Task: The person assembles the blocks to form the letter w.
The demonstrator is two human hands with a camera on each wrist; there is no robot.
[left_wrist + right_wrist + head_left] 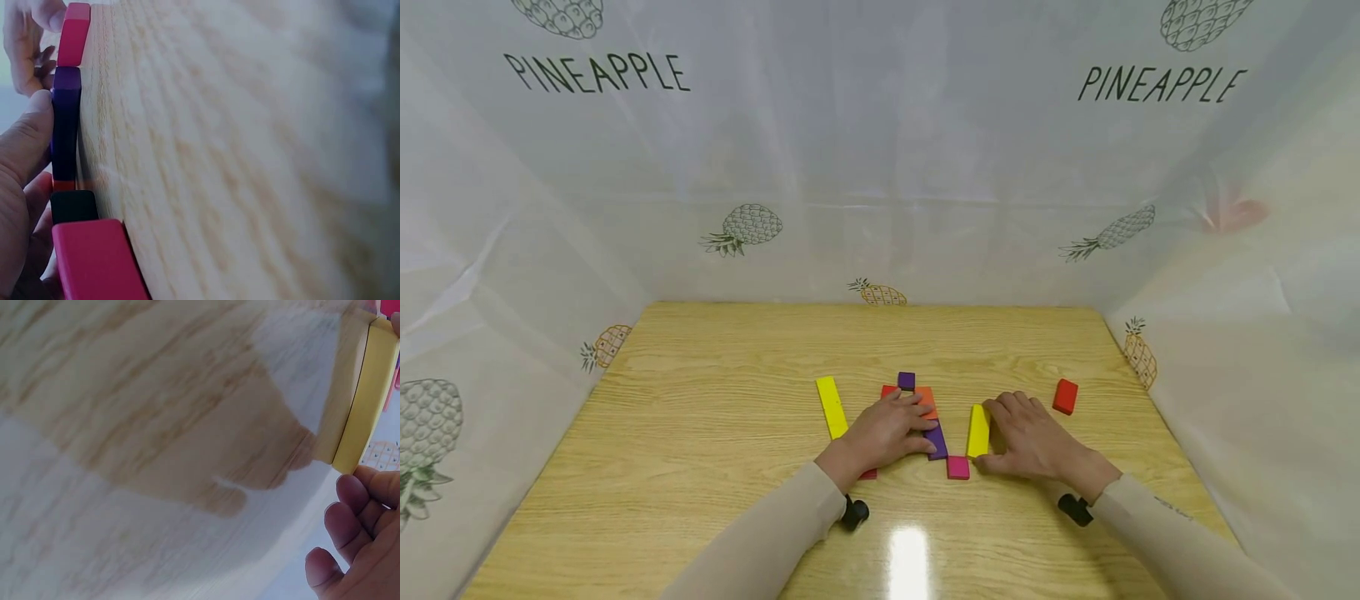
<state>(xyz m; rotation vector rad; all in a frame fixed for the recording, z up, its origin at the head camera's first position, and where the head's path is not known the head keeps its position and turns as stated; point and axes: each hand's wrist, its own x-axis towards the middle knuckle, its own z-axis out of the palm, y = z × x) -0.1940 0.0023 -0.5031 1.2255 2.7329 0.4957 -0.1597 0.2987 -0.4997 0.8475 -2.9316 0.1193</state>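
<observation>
My left hand [887,429] lies over a group of flat blocks. Its fingers stretch across a red block [889,390] and an orange block [927,403], and its thumb touches a purple block [67,125] joined to the orange one. A small dark purple block [906,381] sits just beyond the fingertips. Lengthwise, my right hand [1030,437] holds a long yellow block [978,432], thumb at the near end and fingers at the far end. A pink block [958,467] lies between the purple and yellow blocks, at their near ends.
Another long yellow block [831,407] slants left of my left hand, with a pink block [97,262] by its near end, partly hidden under the wrist. A lone red block [1065,397] lies to the right on the wooden table [722,358]. A pineapple-print sheet [880,150] surrounds the table.
</observation>
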